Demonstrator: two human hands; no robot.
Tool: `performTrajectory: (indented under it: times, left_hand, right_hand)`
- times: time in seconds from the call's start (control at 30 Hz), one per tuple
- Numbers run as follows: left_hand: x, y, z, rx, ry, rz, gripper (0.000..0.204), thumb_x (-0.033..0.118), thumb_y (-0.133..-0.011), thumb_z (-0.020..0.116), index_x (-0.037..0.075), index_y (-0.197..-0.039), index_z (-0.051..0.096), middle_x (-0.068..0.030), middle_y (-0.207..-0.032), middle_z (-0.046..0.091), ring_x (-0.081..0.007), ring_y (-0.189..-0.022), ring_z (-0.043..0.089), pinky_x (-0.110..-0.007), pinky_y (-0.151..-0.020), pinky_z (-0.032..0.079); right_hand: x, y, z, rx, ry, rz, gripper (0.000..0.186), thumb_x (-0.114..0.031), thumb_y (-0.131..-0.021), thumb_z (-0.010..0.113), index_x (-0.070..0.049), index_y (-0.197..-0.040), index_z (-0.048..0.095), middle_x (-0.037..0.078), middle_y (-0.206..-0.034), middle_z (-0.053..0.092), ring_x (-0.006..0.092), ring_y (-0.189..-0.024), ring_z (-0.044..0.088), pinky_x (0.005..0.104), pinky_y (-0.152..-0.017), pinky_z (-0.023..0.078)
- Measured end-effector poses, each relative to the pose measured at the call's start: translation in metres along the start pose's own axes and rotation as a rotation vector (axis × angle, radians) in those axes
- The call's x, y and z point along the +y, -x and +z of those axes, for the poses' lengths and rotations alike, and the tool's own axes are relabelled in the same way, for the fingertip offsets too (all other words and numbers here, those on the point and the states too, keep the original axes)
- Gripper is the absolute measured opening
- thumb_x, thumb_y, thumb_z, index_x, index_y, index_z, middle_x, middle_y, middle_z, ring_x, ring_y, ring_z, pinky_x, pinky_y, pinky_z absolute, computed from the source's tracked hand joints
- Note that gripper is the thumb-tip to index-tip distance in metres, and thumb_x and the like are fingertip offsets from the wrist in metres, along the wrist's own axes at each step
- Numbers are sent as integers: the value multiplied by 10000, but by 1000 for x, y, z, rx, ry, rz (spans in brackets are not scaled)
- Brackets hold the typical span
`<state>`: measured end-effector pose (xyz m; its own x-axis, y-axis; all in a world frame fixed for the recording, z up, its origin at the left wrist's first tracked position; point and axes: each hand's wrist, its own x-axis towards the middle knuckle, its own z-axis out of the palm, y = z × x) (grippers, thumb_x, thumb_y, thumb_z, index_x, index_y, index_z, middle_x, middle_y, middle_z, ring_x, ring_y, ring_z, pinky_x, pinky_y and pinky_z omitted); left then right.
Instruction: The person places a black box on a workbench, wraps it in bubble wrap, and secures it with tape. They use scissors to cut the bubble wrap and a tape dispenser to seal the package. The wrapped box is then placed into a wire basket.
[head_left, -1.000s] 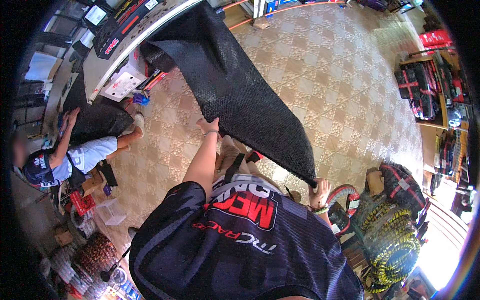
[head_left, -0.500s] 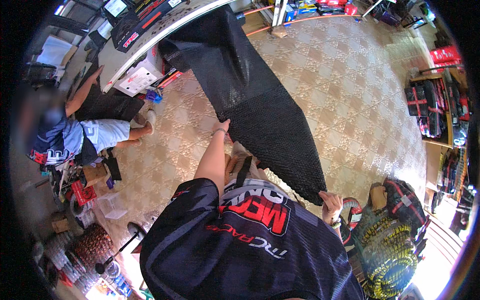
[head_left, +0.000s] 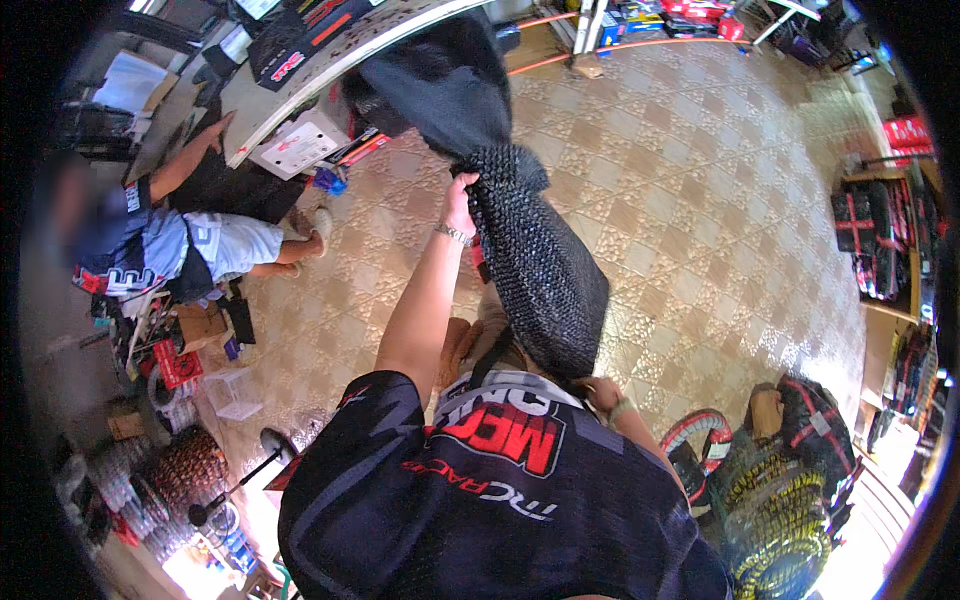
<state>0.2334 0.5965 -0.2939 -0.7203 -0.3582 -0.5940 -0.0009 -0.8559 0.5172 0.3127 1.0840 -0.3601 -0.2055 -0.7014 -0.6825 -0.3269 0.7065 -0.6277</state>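
A long sheet of what looks like black bubble wrap (head_left: 540, 275) runs from under the table at the top down toward my body. My left hand (head_left: 460, 203) is closed on its left edge, arm stretched forward. There the sheet is bunched and folded over, with a smoother, slacker stretch beyond. Near my waist my right hand (head_left: 601, 393) is closed at the sheet's lower end, its fingers partly hidden. Between my hands the wrap hangs narrow and creased, with its bumpy face up.
At the left, another person (head_left: 215, 245) reaches toward the table (head_left: 305, 95). A white box (head_left: 300, 145) sits below it. Stacked tires (head_left: 780, 510) in clear and yellow-black wrap stand at lower right. Shelves (head_left: 890, 235) hold goods at right. Patterned tile floor (head_left: 690, 180) surrounds me.
My left hand has moved forward, gathering and folding the sheet. My right hand has come inward toward my waist, and the wrap between my hands is narrower.
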Motion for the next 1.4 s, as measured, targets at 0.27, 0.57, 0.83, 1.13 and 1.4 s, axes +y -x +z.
performTrajectory:
  times: [0.27,0.57,0.83,1.13,1.4]
  left_hand:
    - [133,117,-42,-255,9,292,441,215,-857,457,-21,-1214,562,-147,-1184,628,-292,-1048,617,-428,-955,473]
    - [199,183,-103,-42,173,78,486,199,-664,545,-21,-1087,639,-161,-1085,673,-323,-905,664,-428,-848,536]
    - [269,200,-133,-165,259,363,458,219,-669,541,-18,-1044,654,-162,-1043,685,-333,-903,659,-438,-840,538]
    - [300,158,-134,138,158,343,493,227,-753,546,3,-1191,577,-149,-1143,644,-318,-984,635,-443,-878,527]
    - [286,167,-90,134,252,472,455,225,-795,536,17,-1198,574,-121,-1112,659,-305,-968,640,-433,-897,517]
  right_hand:
    - [-47,-221,-247,826,-684,-46,360,-345,-968,508,-37,-1126,604,124,-1108,640,212,-1087,564,353,-980,414]
    - [-285,-386,-381,387,-1218,-379,885,-702,-875,407,-12,-1428,363,121,-1479,377,230,-1385,297,359,-1141,194]
    - [-360,-336,-438,159,-1064,-325,860,-681,-851,492,-1,-1372,426,212,-1376,468,313,-1238,480,446,-1090,335]
    - [-358,-359,-459,-836,-1024,-361,1109,-861,-749,336,16,-1428,333,278,-1309,504,311,-1246,478,459,-1034,367]
    - [-346,-433,-440,-265,-436,-488,907,-387,-806,719,-25,-1472,220,152,-1463,347,254,-1303,382,410,-1107,287]
